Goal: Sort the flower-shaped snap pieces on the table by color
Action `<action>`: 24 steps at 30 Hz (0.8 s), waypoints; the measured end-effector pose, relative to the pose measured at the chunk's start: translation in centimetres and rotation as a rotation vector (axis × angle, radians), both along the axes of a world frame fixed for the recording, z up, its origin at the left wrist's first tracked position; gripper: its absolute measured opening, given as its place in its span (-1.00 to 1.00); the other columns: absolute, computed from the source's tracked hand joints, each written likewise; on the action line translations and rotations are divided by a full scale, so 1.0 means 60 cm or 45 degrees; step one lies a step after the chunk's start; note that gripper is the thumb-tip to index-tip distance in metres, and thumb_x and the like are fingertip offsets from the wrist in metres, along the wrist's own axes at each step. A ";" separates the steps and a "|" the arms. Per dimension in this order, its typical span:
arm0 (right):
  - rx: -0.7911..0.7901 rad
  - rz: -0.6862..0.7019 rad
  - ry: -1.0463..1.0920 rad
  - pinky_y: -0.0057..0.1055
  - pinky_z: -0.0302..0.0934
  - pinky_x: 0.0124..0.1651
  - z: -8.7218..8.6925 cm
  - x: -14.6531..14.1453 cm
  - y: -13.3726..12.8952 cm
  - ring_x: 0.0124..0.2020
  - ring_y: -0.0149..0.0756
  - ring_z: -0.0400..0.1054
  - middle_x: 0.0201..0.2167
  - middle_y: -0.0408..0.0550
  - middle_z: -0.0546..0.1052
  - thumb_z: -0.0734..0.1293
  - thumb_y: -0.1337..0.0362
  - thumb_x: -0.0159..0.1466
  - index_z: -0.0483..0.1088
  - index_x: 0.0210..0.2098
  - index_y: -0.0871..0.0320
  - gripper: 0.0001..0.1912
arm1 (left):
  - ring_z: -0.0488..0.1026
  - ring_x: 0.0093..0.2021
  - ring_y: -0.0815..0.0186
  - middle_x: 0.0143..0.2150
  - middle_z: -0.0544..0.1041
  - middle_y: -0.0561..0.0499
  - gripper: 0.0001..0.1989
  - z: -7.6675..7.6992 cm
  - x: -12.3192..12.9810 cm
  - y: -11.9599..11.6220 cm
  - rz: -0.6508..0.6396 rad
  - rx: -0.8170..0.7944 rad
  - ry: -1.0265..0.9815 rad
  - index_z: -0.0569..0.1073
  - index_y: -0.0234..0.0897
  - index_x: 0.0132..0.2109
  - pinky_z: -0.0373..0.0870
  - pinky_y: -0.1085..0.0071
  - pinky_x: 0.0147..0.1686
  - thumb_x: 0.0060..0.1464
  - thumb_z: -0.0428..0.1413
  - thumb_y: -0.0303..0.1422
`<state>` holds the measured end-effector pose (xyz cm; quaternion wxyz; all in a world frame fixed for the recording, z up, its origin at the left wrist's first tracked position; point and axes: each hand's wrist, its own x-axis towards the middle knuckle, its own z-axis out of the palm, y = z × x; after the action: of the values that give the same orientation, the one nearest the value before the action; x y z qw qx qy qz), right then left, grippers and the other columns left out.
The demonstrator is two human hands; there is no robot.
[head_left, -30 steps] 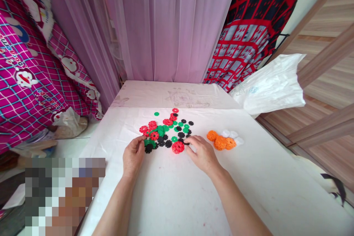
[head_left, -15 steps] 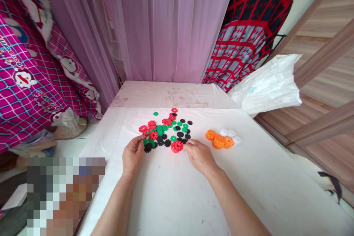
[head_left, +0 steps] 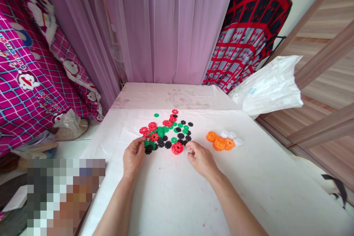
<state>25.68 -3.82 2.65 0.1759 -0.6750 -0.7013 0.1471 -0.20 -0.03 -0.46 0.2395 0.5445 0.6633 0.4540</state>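
A loose pile of notched plastic discs in red, green and black lies mid-table. My left hand (head_left: 133,157) is at the pile's left edge, thumb and forefinger pinched together beside a green disc (head_left: 150,144) and a black disc (head_left: 148,149). What is in the pinch, if anything, is too small to make out. At the pile's near right side is my right hand (head_left: 201,158), fingers curled, with a small gap between thumb and forefinger. Just left of its fingertips sits a stack of red discs (head_left: 177,148). Nothing shows in that gap.
Orange discs (head_left: 219,143) and white discs (head_left: 228,134) form a separate group to the right on the white-covered table (head_left: 171,199). A white plastic bag (head_left: 268,86) stands at the far right edge. Purple curtains (head_left: 168,25) hang behind the table.
My right thumb and forefinger have parted slightly, and the hand has shifted a little right of the red stack. My left hand stays pinched at the pile's edge. The discs look unmoved.
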 end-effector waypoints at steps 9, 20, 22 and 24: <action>0.360 -0.153 0.160 -0.28 0.33 -0.05 -0.066 -0.050 -0.008 -0.14 -0.18 0.47 -0.04 0.06 0.55 0.39 0.24 0.07 0.20 0.21 0.15 -0.29 | 0.52 -0.37 0.27 -0.31 0.63 0.03 -0.63 -0.001 -0.003 -0.001 -0.009 0.005 0.024 0.56 -0.19 -0.14 0.42 0.38 -0.35 0.07 -0.05 -0.16; 0.284 -0.238 -0.071 -0.33 0.34 -0.10 -0.041 -0.083 0.014 -0.12 -0.11 0.49 -0.10 0.13 0.58 0.37 0.16 0.16 0.15 0.28 0.24 -0.25 | 0.53 -0.36 0.26 -0.30 0.64 0.02 -0.62 0.002 -0.001 0.001 -0.013 -0.002 0.008 0.56 -0.18 -0.14 0.42 0.37 -0.34 0.05 -0.05 -0.16; 0.258 -0.245 -0.094 -0.33 0.34 -0.12 -0.039 -0.082 0.015 -0.14 -0.11 0.50 -0.13 0.12 0.59 0.37 0.18 0.15 0.15 0.28 0.24 -0.26 | 0.53 -0.34 0.25 -0.29 0.64 0.02 -0.62 0.002 -0.002 0.001 -0.011 -0.006 0.010 0.56 -0.19 -0.14 0.43 0.37 -0.33 0.06 -0.05 -0.15; 0.255 -0.251 -0.107 -0.34 0.33 -0.13 -0.038 -0.076 0.013 -0.15 -0.12 0.50 -0.13 0.10 0.59 0.37 0.21 0.14 0.15 0.28 0.22 -0.26 | 0.54 -0.34 0.25 -0.28 0.64 0.01 -0.61 0.001 -0.003 0.001 -0.012 -0.003 0.015 0.56 -0.19 -0.14 0.43 0.37 -0.32 0.06 -0.05 -0.14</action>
<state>21.12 -3.05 0.34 0.2262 -0.7252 -0.6497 0.0300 -0.36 0.05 -0.40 0.2384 0.5501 0.6626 0.4490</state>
